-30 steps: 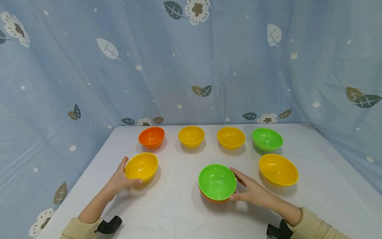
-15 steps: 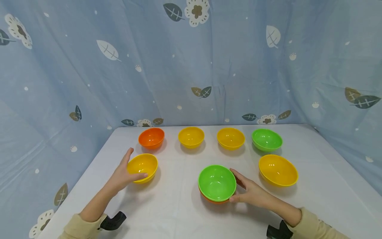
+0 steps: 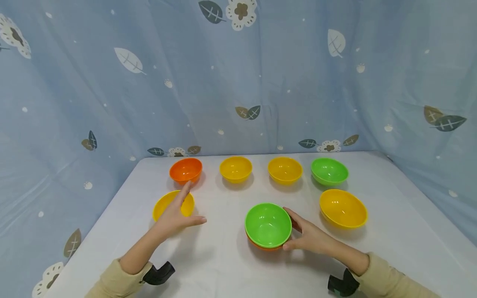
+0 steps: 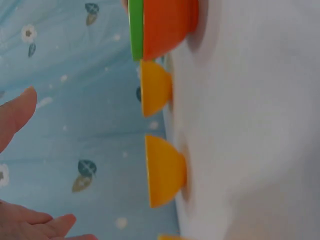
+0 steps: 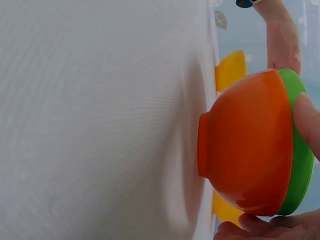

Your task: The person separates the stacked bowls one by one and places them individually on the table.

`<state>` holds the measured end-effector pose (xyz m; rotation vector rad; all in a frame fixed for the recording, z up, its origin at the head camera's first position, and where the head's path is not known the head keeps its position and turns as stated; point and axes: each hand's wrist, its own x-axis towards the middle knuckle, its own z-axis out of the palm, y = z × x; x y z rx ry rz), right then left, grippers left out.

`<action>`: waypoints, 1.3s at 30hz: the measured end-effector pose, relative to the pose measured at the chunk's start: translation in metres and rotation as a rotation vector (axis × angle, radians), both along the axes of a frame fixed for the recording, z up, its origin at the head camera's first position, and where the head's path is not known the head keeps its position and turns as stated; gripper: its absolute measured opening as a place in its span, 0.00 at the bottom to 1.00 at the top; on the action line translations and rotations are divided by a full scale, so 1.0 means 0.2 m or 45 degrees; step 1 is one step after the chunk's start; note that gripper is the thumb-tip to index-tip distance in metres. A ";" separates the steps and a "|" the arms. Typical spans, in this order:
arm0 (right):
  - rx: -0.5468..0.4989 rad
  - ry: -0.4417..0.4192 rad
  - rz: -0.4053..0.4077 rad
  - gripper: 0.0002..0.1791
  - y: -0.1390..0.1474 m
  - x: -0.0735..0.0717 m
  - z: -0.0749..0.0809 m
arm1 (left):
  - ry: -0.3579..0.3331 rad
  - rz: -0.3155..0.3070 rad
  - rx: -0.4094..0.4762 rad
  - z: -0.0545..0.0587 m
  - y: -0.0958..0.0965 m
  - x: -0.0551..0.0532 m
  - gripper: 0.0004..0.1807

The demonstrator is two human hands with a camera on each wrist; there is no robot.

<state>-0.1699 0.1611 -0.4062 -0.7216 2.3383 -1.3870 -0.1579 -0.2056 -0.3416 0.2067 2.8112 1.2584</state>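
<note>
In the head view my left hand hovers with thumb and fingers spread, holding nothing. Behind it, partly covered, a yellow bowl sits on the white table. My right hand grips the right side of a green bowl that is nested in an orange bowl. The right wrist view shows the orange bowl with its foot on or just at the cloth. There the thumb lies on the green rim, and the fingers touch the opposite side.
Along the back stand an orange bowl, two yellow bowls and a green bowl. Another yellow bowl is at the right, beyond my right hand. A blue patterned curtain hangs behind the table.
My left hand has let go of the left yellow bowl, risen and moved right. That bowl stays in place. The right hand keeps its grip on the nested bowls; the head view shifts slightly.
</note>
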 end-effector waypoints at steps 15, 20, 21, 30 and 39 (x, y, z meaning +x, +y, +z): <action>-0.086 -0.046 0.038 0.58 -0.01 -0.01 -0.01 | -0.035 -0.233 0.184 -0.07 0.20 -0.03 0.58; -0.100 -0.044 0.048 0.57 -0.01 -0.01 -0.02 | -0.051 -0.274 0.157 -0.11 0.27 -0.02 0.57; -0.103 -0.042 0.052 0.57 -0.01 -0.01 -0.02 | -0.053 -0.286 0.163 -0.11 0.29 -0.02 0.57; -0.142 -0.026 0.089 0.55 -0.01 -0.01 -0.03 | -0.043 -0.391 0.226 -0.14 0.37 -0.04 0.56; -0.136 -0.034 0.084 0.55 -0.01 -0.01 -0.03 | -0.084 -0.431 0.202 -0.19 0.45 -0.05 0.58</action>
